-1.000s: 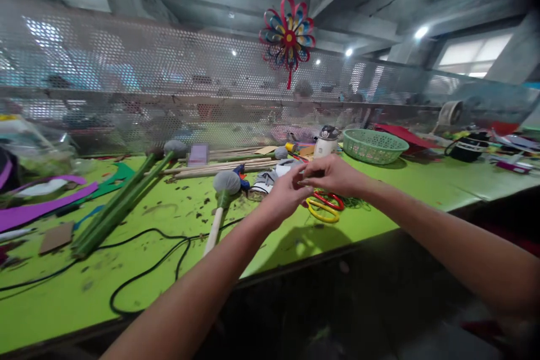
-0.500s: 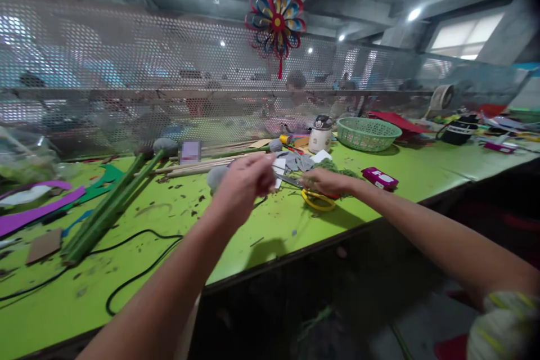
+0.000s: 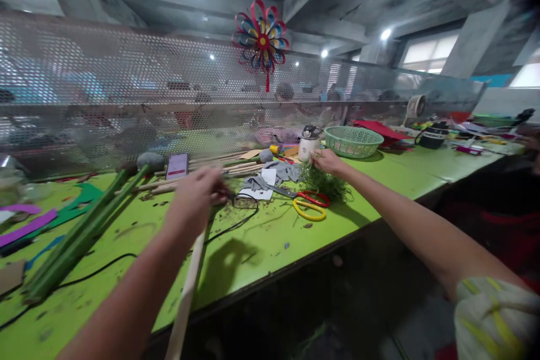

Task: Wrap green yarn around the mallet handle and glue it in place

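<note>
Feathery green strands [image 3: 325, 184] lie in a loose bunch on the lime-green tabletop [image 3: 270, 247], just beside the scissors [image 3: 296, 196] and in front of the white bottle [image 3: 307, 150]. Above them the right hand [image 3: 329, 162] has thumb and fingers pinched together on the top of the bunch. The left hand [image 3: 196, 197] is well apart from it, its fingers curled in and seeming to pinch a green wisp [image 3: 232, 184], though blur hides exactly how it is held.

As for progress, two green stalks [image 3: 86, 244] lie side by side at the left, one with a grey rounded head [image 3: 149, 162] and the other with a brown head [image 3: 126, 167]; both look covered along their length, so they may well be the further-advanced pieces. A pale stick [image 3: 188, 298] slants down below the left hand, its visible shaft bare and its upper end hidden, so that one appears unfinished. More bare sticks [image 3: 242, 169] lie towards the back, seemingly unworked. Most of the greenery sits in the loose bunch, apparently unused.
</note>
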{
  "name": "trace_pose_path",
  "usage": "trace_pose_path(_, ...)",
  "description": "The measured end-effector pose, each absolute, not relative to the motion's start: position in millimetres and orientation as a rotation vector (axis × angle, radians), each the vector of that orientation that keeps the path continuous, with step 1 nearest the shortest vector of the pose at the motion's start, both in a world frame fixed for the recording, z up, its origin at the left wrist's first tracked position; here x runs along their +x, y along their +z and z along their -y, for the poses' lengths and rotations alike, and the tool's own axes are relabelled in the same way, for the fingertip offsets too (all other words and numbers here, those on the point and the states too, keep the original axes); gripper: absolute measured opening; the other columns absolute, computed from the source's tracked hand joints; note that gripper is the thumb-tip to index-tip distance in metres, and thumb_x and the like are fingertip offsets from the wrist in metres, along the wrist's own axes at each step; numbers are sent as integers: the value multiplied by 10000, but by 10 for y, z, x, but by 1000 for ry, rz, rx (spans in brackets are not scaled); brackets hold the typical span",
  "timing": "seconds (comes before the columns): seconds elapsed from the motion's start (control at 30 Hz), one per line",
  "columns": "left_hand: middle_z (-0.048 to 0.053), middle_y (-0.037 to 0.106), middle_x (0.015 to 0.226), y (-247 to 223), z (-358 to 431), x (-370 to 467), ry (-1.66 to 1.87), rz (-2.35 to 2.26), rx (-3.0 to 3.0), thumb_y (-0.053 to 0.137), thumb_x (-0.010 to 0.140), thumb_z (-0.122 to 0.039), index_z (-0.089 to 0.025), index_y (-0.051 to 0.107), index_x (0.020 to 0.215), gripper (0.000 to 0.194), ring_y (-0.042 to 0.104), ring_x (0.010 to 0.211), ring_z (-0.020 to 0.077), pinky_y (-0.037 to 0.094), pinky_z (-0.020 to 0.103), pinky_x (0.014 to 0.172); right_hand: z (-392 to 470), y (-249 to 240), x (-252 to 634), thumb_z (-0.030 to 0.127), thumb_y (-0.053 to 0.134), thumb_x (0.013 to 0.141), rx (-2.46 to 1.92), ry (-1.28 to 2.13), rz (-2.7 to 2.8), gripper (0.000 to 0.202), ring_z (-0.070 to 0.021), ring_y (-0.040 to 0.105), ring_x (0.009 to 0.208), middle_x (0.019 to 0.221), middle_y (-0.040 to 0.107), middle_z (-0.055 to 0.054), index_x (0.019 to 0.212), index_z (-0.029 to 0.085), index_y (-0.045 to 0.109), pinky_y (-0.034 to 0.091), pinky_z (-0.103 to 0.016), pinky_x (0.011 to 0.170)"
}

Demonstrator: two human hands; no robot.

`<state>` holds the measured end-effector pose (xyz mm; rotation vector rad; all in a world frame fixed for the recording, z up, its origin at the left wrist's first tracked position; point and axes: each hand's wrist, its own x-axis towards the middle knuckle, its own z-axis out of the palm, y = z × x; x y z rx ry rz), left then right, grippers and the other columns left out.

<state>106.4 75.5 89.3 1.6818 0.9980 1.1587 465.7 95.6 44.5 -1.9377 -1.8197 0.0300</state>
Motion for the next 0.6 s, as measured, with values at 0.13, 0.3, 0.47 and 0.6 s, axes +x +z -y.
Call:
trace_pose_path(0.13,66,669,874,900,-809,1852,923,-799,1561,541,867,-276,-146,578,962,165,643,724,138,516,281,649,-944,546,4210,311,465,937,-1807,-117,1935,233,-178,604,770,865,642,-34,907,138,618,467,-314,686)
trace_pose_path(0.3,82,593,1135,755,-906,2330,707,-782,1506,551,881,-302,-155,549,1154,310,611,930,204,524,404,776,-853,618,3893,259,553,821,-1757,-215,2047,123,-239,573,736,765,669,-76,853,165,626,326,-274,584)
trace_pose_path(0.47,68,618,1049,693,-904,2273,723,-711,1526,548,882,-303,-141,572,1096,269,621,841,175,532,359,713,-871,597,3902,223,556,842,-1777,-163,2129,106,-220,589,788,830,669,-62,875,164,638,394,-290,651)
trace_pose_path(0.6,-58,433,482,911,-817,1876,877,-555,1529,525,884,-266,-130,605,728,222,368,396,45,299,175,405,-1040,483,4132,293,537,910,-1877,-50,2079,204,-193,615,871,1004,633,-54,1024,138,604,499,-379,765)
